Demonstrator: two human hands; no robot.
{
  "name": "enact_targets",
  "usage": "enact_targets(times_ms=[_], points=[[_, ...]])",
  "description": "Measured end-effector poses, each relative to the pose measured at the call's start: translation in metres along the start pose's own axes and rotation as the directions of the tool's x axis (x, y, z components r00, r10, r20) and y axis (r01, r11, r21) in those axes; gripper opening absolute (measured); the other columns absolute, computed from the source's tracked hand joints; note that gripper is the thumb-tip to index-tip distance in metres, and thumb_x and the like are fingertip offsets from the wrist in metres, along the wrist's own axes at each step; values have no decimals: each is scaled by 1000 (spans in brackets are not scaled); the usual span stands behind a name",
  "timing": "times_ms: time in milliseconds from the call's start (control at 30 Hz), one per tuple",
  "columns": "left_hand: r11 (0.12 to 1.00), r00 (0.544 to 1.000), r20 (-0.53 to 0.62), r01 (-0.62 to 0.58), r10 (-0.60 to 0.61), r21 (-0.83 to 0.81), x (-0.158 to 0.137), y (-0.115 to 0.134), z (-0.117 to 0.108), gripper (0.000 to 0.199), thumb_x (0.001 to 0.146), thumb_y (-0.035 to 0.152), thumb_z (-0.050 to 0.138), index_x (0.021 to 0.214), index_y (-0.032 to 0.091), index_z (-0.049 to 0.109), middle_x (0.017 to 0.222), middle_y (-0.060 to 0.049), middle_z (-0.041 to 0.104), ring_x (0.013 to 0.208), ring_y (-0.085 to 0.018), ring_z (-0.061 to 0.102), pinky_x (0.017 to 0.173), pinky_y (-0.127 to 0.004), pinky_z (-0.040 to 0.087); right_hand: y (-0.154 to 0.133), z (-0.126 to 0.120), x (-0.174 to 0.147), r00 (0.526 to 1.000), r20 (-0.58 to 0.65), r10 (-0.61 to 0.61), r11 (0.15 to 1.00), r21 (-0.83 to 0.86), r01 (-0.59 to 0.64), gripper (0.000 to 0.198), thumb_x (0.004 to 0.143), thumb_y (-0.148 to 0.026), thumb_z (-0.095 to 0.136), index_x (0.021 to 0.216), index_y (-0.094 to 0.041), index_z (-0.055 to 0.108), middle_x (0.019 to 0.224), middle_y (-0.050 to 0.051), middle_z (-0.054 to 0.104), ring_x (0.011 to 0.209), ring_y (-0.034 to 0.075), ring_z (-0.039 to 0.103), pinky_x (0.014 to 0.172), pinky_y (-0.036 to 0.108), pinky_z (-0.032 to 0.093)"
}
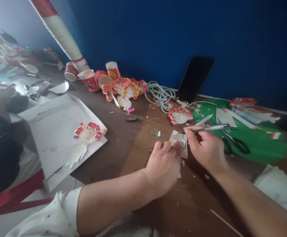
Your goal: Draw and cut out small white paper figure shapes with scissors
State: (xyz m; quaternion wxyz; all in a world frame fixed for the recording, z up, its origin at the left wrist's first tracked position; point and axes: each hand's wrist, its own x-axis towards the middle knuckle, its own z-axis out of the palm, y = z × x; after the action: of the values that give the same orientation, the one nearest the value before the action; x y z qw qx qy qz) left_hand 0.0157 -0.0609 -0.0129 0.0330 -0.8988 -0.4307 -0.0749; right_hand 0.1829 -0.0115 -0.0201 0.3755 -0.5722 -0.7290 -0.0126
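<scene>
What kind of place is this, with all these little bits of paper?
Probably somewhere people make crafts; I can't tell whether it's a classroom. There are scissors, red cups, and a pen in the right hand.

Brown tbl (pixel 197 210) w/ paper pc (pixel 185 153), green sheet (pixel 264 149), cups (pixel 90 80), prob. phone (pixel 195 79)
</scene>
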Motion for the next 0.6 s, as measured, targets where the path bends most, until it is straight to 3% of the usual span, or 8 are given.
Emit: enact_targets(times_ms=[600], points=[[1000,1000,15,-1,1,-27,1,1,-1,34,96,24,39,113,13,66,105,-10,66,93,-23,50,82,-40,36,-3,2,-1,998,66,-7,1000,4,7,24,92,-36,54,89,-18,70,88,7,75,70,19,68,63,28,48]])
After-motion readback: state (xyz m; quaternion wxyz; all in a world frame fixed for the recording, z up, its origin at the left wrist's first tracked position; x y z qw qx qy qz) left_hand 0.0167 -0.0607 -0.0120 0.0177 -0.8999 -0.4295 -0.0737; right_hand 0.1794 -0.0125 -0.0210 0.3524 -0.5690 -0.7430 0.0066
